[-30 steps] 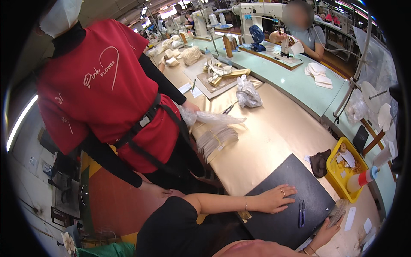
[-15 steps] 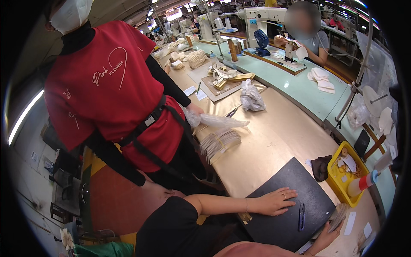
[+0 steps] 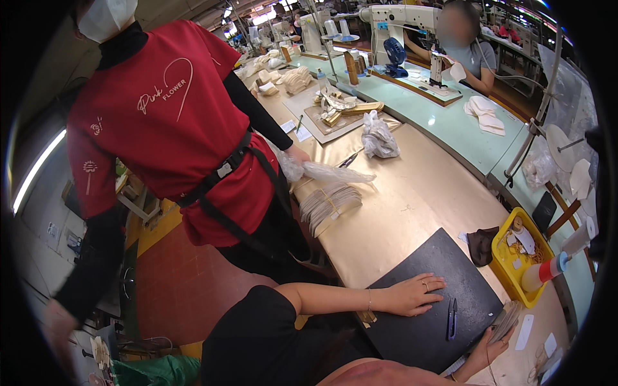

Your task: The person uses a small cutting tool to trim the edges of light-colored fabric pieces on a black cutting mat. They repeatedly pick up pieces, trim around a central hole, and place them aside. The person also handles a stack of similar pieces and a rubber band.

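My left hand (image 3: pixel 414 296) lies flat, palm down, with its fingers stretched out on a black cutting mat (image 3: pixel 450 260). Just beyond its fingertips, a pair of purple-handled thread snips (image 3: pixel 452 320) rests on the mat. At the mat's near right corner, my right hand (image 3: pixel 486 353) is closed round a small stack of thin, pale flat pieces (image 3: pixel 506 321). The fingers partly hide that stack. Loose white pieces (image 3: pixel 524 332) lie on the table to its right.
A yellow basket (image 3: pixel 494 257) and a red-banded bottle (image 3: pixel 544 273) stand at the right. At my left, a person in red (image 3: pixel 187 128) holds a plastic bag (image 3: pixel 335 172) above a tied stack of pieces (image 3: pixel 329 204). Another person (image 3: pixel 473 61) sits at a sewing machine (image 3: pixel 405 18).
The person in red has swung the arm nearer me outward to the left. My left hand stays flat on the mat, and my right hand keeps its stack, shifting only slightly.
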Available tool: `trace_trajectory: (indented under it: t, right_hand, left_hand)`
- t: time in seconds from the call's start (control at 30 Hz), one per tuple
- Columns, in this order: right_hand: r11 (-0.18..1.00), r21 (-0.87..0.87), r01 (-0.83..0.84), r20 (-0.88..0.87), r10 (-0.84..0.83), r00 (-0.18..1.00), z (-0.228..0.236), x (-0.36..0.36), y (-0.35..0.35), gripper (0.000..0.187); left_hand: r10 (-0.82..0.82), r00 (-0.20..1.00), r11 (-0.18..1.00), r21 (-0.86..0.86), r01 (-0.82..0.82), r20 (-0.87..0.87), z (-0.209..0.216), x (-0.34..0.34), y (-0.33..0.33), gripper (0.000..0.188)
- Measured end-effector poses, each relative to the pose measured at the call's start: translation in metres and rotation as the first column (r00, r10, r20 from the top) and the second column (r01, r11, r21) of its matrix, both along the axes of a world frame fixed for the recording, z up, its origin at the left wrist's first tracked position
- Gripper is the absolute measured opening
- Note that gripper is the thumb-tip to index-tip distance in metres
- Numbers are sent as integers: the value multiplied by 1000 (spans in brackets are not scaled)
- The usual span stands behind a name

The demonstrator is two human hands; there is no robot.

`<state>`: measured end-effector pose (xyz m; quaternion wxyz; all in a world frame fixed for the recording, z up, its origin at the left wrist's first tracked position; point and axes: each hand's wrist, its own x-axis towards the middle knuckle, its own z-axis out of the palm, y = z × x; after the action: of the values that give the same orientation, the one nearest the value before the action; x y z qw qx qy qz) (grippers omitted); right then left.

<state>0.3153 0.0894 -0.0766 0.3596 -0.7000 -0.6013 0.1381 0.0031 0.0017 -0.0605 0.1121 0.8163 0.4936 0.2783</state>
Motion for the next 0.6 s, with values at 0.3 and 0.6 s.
trace_trajectory:
  t: [0.3,0.6]
  right_hand:
    - [999,48,9,21,-10,1000,-1,-1,-2,73]
    - [999,54,-4,14,4,1000,12,-11,-8,70]
  left_hand:
    - [2,1000,1000,-5,-2,8,-1,1,1,36]
    - [33,999,999,28,-32,-28,11,-2,0,35]
